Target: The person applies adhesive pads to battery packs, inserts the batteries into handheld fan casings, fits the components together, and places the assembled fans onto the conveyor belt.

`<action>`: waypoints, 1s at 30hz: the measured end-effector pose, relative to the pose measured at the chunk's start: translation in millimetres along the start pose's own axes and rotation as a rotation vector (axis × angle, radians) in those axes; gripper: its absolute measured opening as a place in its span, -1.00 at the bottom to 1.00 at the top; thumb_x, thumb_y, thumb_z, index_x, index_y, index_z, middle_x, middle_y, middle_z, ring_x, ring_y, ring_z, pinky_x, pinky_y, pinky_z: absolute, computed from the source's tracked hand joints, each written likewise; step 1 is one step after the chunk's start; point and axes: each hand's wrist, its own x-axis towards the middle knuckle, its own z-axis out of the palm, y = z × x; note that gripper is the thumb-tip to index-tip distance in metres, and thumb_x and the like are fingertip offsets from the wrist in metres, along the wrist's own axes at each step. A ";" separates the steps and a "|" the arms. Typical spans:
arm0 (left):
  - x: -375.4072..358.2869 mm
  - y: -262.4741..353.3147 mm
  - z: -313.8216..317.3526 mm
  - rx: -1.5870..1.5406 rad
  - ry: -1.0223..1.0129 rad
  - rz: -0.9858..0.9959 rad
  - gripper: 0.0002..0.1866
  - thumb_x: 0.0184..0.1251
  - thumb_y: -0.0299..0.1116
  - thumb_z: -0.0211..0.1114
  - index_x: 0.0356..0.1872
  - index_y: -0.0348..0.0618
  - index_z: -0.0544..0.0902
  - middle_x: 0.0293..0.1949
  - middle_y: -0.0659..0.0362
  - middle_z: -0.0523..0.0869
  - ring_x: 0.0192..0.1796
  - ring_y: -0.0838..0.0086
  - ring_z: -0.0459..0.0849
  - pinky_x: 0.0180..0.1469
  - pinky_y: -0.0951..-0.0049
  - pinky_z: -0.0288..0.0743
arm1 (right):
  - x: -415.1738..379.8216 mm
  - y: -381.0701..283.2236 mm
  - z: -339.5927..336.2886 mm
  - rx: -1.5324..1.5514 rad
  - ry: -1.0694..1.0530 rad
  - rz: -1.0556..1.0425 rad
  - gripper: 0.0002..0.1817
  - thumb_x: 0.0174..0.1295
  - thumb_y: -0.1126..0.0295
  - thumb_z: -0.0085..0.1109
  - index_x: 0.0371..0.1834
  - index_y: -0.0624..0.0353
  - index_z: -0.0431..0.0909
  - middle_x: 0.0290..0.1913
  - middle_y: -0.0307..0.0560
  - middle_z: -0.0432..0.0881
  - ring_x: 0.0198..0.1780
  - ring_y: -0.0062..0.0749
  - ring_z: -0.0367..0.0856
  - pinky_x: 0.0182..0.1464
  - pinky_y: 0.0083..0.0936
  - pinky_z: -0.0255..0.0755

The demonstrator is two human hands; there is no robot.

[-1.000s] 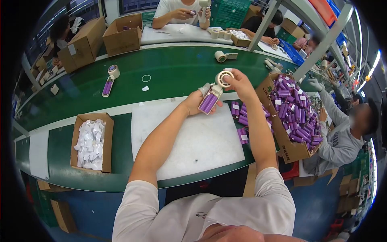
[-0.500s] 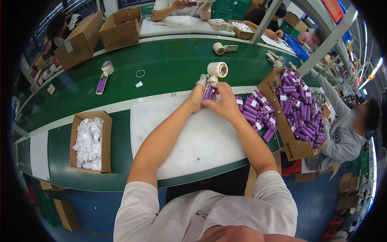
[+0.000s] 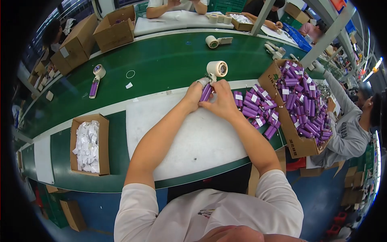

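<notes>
Between both hands is a cream handheld fan (image 3: 217, 69), its round head pointing away from me and a purple battery pack (image 3: 206, 92) lying in its open handle. My left hand (image 3: 194, 95) is closed around the handle from the left, with a pale covering on a fingertip. On the right side, my right hand (image 3: 220, 99) has its thumb and fingers closed on the battery pack. Loose purple battery packs (image 3: 250, 105) with white tabs are piled just right of my right hand, on the edge of the white mat (image 3: 181, 141).
A carton of purple packs (image 3: 296, 141) stands at the right, a carton of white pieces (image 3: 104, 145) at the left. Other fans (image 3: 96, 78) (image 3: 212, 42) lie on the green belt (image 3: 161, 60). Co-workers sit across the belt and at the right.
The whole view has shifted slightly, with the belt items a little further left. Both hands remain on the fan, and the battery pack is still in its handle.
</notes>
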 end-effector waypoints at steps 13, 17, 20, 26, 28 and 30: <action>-7.4 1.4 14.6 -0.080 0.147 0.006 -0.73 0.41 -0.36 -0.12 -0.16 -0.21 0.56 -0.36 0.08 0.66 -0.46 0.46 0.57 -0.47 0.47 0.51 | -0.6 12.2 0.9 0.141 -0.067 0.062 -0.33 -0.28 0.30 0.57 -0.05 0.33 0.49 -0.15 0.00 0.38 -0.07 -0.18 0.44 -0.10 -0.36 0.47; -8.6 0.6 15.6 -0.095 0.176 0.003 -0.73 0.40 -0.37 -0.15 -0.14 -0.21 0.53 -0.36 0.07 0.65 -0.46 0.46 0.58 -0.47 0.47 0.51 | 1.6 7.1 -3.0 0.159 -0.098 0.086 -0.32 -0.28 0.30 0.57 -0.04 0.33 0.49 -0.14 -0.02 0.38 -0.11 -0.25 0.47 -0.12 -0.41 0.50; -6.8 -3.1 12.0 -0.092 0.177 -0.015 -0.72 0.44 -0.34 -0.16 -0.13 -0.20 0.53 -0.37 0.08 0.63 -0.47 0.47 0.57 -0.47 0.47 0.51 | 1.6 6.6 -4.8 0.190 -0.125 0.103 -0.30 -0.29 0.27 0.59 -0.03 0.33 0.51 -0.13 -0.03 0.40 -0.15 -0.27 0.50 -0.13 -0.42 0.51; -0.7 3.6 12.6 0.103 0.085 0.073 -0.72 0.49 -0.28 -0.17 -0.11 -0.17 0.51 -0.39 0.11 0.62 -0.52 0.50 0.55 -0.51 0.49 0.49 | 14.4 9.6 -19.5 0.108 -0.162 0.078 -0.29 -0.35 0.17 0.64 -0.09 0.30 0.56 -0.20 -0.10 0.43 -0.22 -0.32 0.50 -0.17 -0.44 0.48; -3.9 6.0 14.2 0.137 0.040 0.094 -0.71 0.50 -0.28 -0.18 -0.12 -0.14 0.52 -0.38 0.12 0.64 -0.52 0.52 0.56 -0.50 0.49 0.50 | 13.8 7.1 -21.7 0.091 -0.119 0.046 -0.30 -0.36 0.16 0.64 -0.12 0.30 0.57 -0.24 -0.13 0.43 -0.24 -0.34 0.49 -0.19 -0.44 0.46; -5.2 8.6 12.1 0.154 0.003 0.107 -0.72 0.51 -0.27 -0.18 -0.13 -0.14 0.51 -0.38 0.12 0.63 -0.53 0.51 0.56 -0.50 0.49 0.49 | 14.0 4.2 -21.9 0.043 -0.120 0.031 -0.31 -0.36 0.16 0.63 -0.13 0.29 0.56 -0.25 -0.13 0.42 -0.25 -0.33 0.48 -0.22 -0.41 0.45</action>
